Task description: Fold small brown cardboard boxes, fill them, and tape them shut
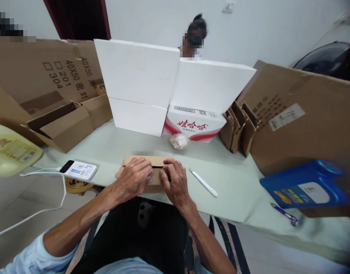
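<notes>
A small brown cardboard box (155, 186) lies at the near edge of the table, with a flap up along its far side and a dark narrow gap at its top. My left hand (137, 174) grips its left part, fingers curled over the top. On the right part, my right hand (175, 179) is closed with bent fingers at the edge by the gap. The fingertips are partly hidden. Just right of that hand lies a white slim-handled tool (203, 182) with a narrow tip. Beyond the box sits a clear plastic-wrapped whitish bundle (179, 141).
White panels (140, 76) and a red-and-white carton (194, 123) stand at the back. Large cardboard sheets (312, 133) flank both sides. Left are a yellow jug (15, 150) and a cabled white device (79, 170); right, a blue bottle (306, 184) and purple pen-like item (285, 214). Someone is behind the panels.
</notes>
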`<state>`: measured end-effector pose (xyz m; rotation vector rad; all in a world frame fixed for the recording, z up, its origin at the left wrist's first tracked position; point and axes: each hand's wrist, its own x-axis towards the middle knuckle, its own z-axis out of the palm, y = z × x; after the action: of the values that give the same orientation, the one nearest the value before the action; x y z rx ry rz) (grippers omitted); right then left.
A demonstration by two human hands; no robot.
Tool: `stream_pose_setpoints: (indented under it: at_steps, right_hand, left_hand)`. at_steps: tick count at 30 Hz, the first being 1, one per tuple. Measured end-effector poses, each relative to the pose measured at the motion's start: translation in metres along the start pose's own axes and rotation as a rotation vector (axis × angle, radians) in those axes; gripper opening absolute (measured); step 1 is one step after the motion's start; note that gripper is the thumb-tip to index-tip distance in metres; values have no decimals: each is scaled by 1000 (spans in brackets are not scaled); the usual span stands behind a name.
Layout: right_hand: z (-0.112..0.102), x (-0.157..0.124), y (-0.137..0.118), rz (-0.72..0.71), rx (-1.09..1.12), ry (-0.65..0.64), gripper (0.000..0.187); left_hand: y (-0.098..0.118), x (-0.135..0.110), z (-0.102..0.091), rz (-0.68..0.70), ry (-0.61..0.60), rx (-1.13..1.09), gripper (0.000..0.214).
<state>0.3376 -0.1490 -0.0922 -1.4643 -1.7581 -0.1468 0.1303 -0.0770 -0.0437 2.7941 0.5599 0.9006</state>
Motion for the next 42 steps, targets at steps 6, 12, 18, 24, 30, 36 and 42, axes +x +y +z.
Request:
stream_pose_setpoints:
  at_steps: [6,12,18,24,30,36,42]
  right_hand:
    - [0,7,2,29,23,-13,8]
    - [3,10,-4,55,13,-44,11]
    - [6,2,-10,35,3,-17,10]
    - [6,-6,-15,37,-5,-8,11]
    - [7,-12,-14,25,-6,17,15]
    - [11,-18,-16,32,-7,50,19]
    - [13,-20,-18,55,35,65,21]
  left_hand:
    - [4,-2,-26,-111,-57,-352,22]
    - [6,0,-46,-252,-46,-605,21]
    - [-2,14,-61,-390,13,-759,21]
    - [-38,69,-49,-361,-106,-655,22]
    - [-84,162,2,-236,-154,-521,17]
    - [-131,216,83,-227,-291,-462,23]
    - [-154,237,147,-212,-390,-398,38]
